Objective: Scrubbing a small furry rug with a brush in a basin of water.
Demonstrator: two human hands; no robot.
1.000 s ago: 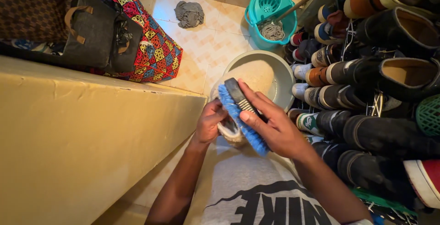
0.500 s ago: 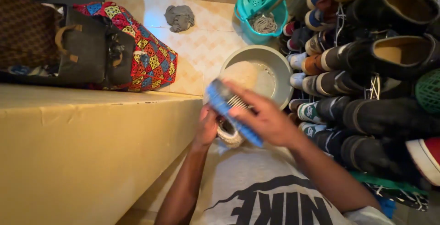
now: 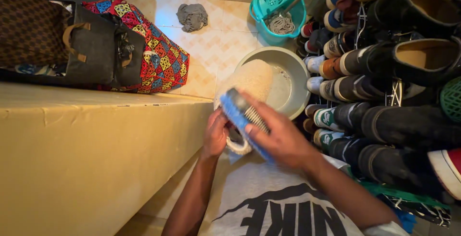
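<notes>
My right hand (image 3: 281, 137) grips a scrubbing brush (image 3: 238, 110) with blue bristles and a black back, pressed against a pale beige knitted shoe (image 3: 249, 80). My left hand (image 3: 215, 134) holds the shoe at its heel end, fingers curled around the opening. The shoe's toe points away from me, over a grey basin (image 3: 293, 80) on the tiled floor. The brush lies across the shoe's side, and my right hand hides part of it.
A rack crowded with several dark boots and sneakers (image 3: 384, 72) fills the right. A teal mop bucket (image 3: 276, 7) stands beyond the basin, a grey rag (image 3: 192, 16) on the tiles. A yellow ledge (image 3: 96, 159) is left, with a patterned bag (image 3: 163, 58) and dark bag (image 3: 96, 46) behind.
The brush has slid back and forth along the shoe under my right hand. My left hand has kept its hold on the shoe. The view shifted slightly.
</notes>
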